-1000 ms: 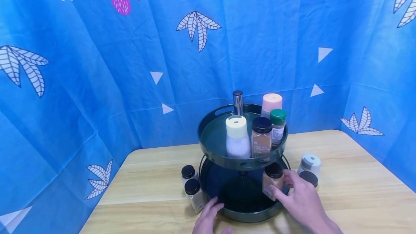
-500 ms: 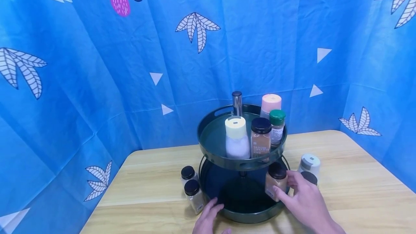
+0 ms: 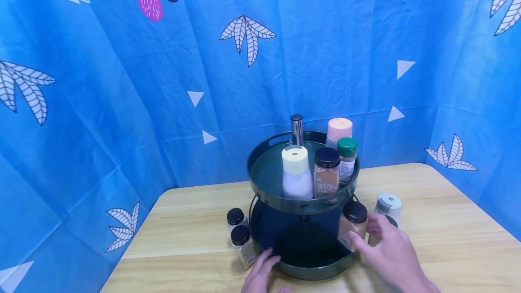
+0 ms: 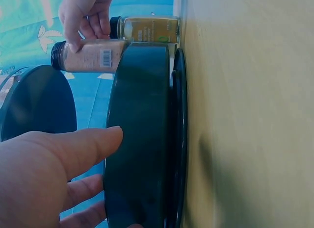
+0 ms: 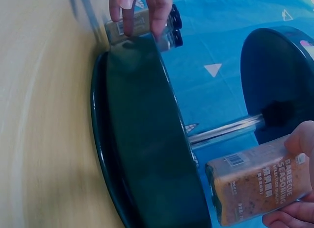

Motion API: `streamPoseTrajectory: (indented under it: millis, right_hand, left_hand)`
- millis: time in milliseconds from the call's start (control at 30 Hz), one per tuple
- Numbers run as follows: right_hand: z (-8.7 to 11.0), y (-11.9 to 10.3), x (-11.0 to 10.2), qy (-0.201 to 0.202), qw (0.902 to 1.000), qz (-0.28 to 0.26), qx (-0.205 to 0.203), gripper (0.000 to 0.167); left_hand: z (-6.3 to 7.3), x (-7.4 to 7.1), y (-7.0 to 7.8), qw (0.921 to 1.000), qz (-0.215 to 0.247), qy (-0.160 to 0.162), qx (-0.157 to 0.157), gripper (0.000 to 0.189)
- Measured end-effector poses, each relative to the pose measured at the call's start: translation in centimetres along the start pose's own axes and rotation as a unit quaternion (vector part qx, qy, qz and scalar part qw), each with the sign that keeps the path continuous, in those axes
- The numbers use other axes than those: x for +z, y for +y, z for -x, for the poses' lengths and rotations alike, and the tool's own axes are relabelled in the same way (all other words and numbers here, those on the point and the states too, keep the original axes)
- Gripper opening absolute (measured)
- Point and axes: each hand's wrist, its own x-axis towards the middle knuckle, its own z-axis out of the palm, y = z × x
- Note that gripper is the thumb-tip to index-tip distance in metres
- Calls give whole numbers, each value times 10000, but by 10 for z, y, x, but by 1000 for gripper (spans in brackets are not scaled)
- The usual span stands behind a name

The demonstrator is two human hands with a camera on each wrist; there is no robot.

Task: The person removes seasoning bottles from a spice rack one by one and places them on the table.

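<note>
My right hand [image 3: 392, 250] pinches a black-lidded spice jar [image 3: 352, 234] between thumb and fingers. Its label reads barbecue seasoning in the right wrist view. The jar is tilted and overlaps the right rim of the lower tier of a dark green two-tier turntable rack [image 3: 313, 273]. In the right wrist view the jar's base [image 5: 216, 193] is close over that tier. At the front left, my left hand [image 3: 259, 275] has its relaxed fingers at the lower tier's rim, with the thumb [image 4: 95, 142] along the wall in the left wrist view.
The upper tier [image 3: 277, 201] bears a cream-capped bottle [image 3: 297, 180], a ground cinnamon jar [image 3: 326, 177], a green-capped jar [image 3: 347, 166] and a pink-capped bottle [image 3: 339, 130]. Two black-lidded jars [image 3: 245, 252] stand left of the rack. A white-capped bottle [image 3: 388, 202] and a yellow-labelled jar [image 4: 152, 29] stand right.
My right hand has carried the barbecue seasoning jar rightward, from inside the lower tier to its right rim. My left hand has stayed nearly still.
</note>
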Motion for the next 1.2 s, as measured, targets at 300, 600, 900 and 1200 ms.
streamPoseTrajectory:
  millis: [300, 600, 900, 1200]
  right_hand:
    - [1, 3, -6, 180, 9998, 32, -2, 62]
    - [0, 5, -15, 241, 9996, 80, 112, 64]
    - [1, 8, -23, 378, 9990, 148, 176, 61]
    - [1, 17, -31, 962, 9953, 24, -140, 56]
  left_hand:
    - [1, 0, -2, 9999, 14, 43, 158, 59]
    - [1, 1, -3, 9998, 48, 62, 177, 58]
    - [0, -2, -1, 9996, 94, -244, -79, 60]
    - [-1, -2, -1, 9999, 77, -133, -32, 58]
